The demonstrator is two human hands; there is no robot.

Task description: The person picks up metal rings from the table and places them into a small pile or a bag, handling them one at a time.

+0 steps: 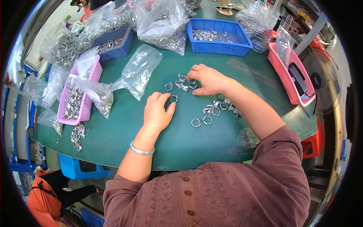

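Observation:
My left hand [155,113] is closed with thumb and forefinger on a small silver ring clamp [173,99] resting at the table's middle. Just beyond it to the right, my right hand [207,78] curls its fingers and thumb round another ring clamp [193,84]. Beside those fingers lies a small cluster of ring clamps [182,84], with one single ring clamp [168,87] to its left. A larger loose group of ring clamps [216,111] is spread below my right forearm.
An empty-looking clear bag [140,70] lies left of my hands. Blue bins [221,48], a pink basket [80,109] and stuffed bags [164,32] of metal parts line the far and left sides. A red basket [291,81] with a black device stands right, near a fan [319,79].

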